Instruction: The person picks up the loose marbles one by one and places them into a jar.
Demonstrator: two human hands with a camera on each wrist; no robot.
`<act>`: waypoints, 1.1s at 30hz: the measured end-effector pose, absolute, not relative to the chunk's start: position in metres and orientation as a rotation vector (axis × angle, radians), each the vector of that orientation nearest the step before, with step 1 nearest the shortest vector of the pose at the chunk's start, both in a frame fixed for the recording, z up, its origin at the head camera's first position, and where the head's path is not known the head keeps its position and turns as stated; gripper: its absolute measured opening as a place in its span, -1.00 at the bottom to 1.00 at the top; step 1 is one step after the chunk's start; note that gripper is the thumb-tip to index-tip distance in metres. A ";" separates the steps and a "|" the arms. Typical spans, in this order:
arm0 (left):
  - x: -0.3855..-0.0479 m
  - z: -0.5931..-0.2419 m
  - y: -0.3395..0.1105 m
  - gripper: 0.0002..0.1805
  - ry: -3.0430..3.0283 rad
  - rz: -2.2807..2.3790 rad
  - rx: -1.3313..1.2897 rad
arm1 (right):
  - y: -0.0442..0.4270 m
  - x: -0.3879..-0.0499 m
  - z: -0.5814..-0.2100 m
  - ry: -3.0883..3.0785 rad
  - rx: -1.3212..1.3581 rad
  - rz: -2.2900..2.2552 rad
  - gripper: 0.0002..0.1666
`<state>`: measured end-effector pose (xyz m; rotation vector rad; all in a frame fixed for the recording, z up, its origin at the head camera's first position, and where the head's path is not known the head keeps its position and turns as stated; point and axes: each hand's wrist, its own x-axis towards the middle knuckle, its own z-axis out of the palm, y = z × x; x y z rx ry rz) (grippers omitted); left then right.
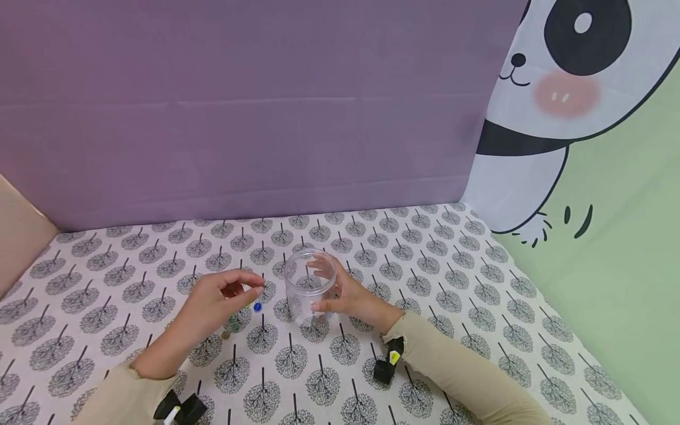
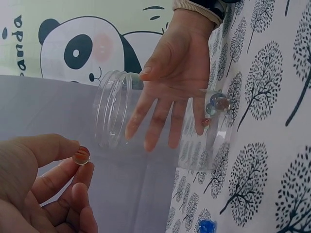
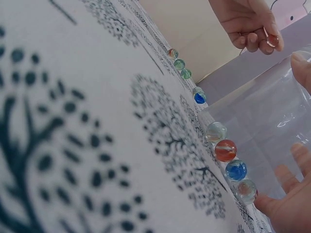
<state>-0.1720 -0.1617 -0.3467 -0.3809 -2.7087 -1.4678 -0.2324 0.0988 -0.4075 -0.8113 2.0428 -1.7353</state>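
Between thumb and fingertips my left hand (image 1: 225,289) pinches a clear marble with orange-red swirls (image 2: 81,155). It is held to the left of the jar's mouth, apart from the rim. My right hand (image 1: 353,298) holds a clear plastic jar (image 1: 296,304) from its right side, the thumb in front and the fingers round the back. The jar stands upright and lidless on the cloth. Several marbles lie at its bottom, among them a red one (image 3: 226,150) and a blue one (image 3: 236,170).
Left of the jar, several loose marbles lie on the tree-print cloth (image 1: 292,360): a blue one (image 1: 257,307), green ones (image 3: 179,64) and a multicoloured one (image 3: 172,53). A purple backdrop (image 1: 239,147) rises behind the table, and a panda-print wall (image 1: 611,236) stands at right.
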 end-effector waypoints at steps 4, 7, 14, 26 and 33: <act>-0.173 -0.345 -0.158 -0.78 -2.725 -1.473 -0.369 | 0.100 -0.232 -0.408 2.046 -0.803 -1.730 0.10; -0.174 -0.342 -0.155 -0.78 -2.733 -1.462 -0.369 | 0.100 -0.232 -0.409 2.045 -0.799 -1.727 0.10; -0.177 -0.334 -0.146 -0.77 -2.685 -1.483 -0.427 | 0.100 -0.233 -0.409 2.045 -0.852 -1.730 0.10; -0.180 -0.328 -0.137 -0.77 -2.648 -1.507 -0.467 | 0.099 -0.236 -0.410 2.012 -0.821 -1.728 0.12; -0.182 -0.325 -0.131 -0.80 -2.632 -1.514 -0.471 | 0.101 -0.235 -0.411 2.021 -0.857 -1.723 0.08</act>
